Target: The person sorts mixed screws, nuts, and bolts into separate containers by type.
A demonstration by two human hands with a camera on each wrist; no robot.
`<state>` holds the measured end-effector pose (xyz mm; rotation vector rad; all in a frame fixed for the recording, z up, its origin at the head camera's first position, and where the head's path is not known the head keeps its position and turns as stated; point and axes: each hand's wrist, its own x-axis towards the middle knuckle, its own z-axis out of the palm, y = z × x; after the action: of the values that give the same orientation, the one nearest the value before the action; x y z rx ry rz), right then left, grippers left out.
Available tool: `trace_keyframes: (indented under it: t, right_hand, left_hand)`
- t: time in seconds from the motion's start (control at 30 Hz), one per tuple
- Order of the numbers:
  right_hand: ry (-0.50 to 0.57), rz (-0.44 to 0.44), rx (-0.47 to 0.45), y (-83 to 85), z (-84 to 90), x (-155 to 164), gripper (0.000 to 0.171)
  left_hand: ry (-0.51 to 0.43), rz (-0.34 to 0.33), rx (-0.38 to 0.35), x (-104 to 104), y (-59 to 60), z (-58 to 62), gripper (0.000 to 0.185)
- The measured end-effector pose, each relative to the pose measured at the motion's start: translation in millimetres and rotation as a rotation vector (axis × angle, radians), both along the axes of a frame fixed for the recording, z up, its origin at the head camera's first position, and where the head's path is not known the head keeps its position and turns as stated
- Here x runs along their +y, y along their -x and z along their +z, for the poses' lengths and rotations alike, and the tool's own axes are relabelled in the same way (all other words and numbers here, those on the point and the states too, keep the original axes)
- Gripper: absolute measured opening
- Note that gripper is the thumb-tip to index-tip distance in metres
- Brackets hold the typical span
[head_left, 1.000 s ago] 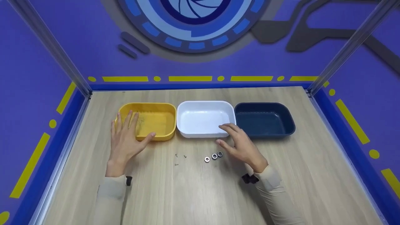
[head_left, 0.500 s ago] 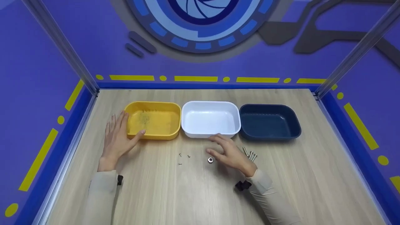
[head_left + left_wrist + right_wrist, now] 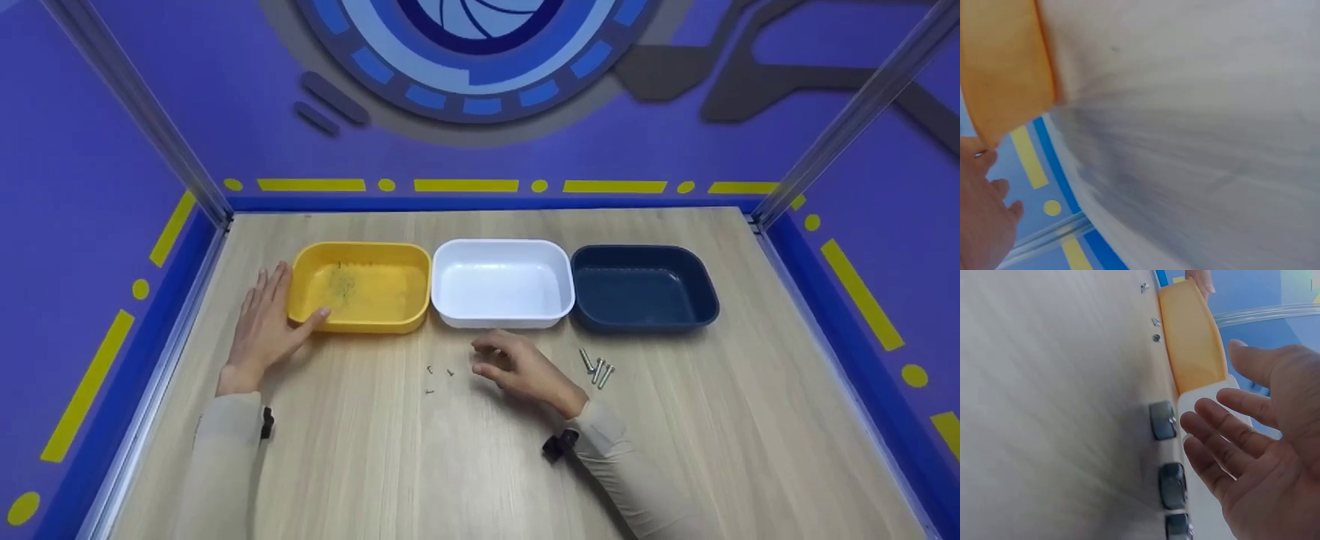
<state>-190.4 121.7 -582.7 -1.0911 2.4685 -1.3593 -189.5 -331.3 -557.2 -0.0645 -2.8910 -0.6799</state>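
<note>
So, the left hand is laid flat on the wooden table with fingers straight, thumb touching the near-left corner of the yellow tray, probably so the tray is kept from sliding. The right hand is held just over the table near the white tray, fingers loosely spread and nothing gripped, as the right wrist view shows an open palm. Three nuts are seen lined up right beneath those fingers in that view; from the head camera they're hidden by the hand. Three silvery bolts are lying together to the right, in front of the gap between white and dark blue tray. A few tiny dark screws are scattered to the left. Trays are smooth plastic with rounded corners, hardware looks metallic, tabletop has a pale wood grain.
</note>
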Motion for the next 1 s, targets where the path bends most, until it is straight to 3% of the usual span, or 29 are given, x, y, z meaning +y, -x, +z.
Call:
trace_keyframes:
  t: [0.2, 0.5, 1.0]
  right_hand:
    - [-0.039, 0.019, -0.050, -0.3, -2.4, -13.9, 0.035]
    - [-0.103, -0.048, 0.010, -6.7, -5.1, -32.0, 0.021]
    - [-0.198, -0.125, 0.023, -9.7, -6.7, -47.5, 0.018]
  left_hand:
    - [-0.030, -0.004, -0.011, -7.3, 3.4, -4.3, 0.103]
    - [0.001, -0.010, -0.024, -4.5, 8.4, -5.4, 0.102]
    - [0.071, -0.026, -0.039, -6.0, 9.0, -7.7, 0.094]
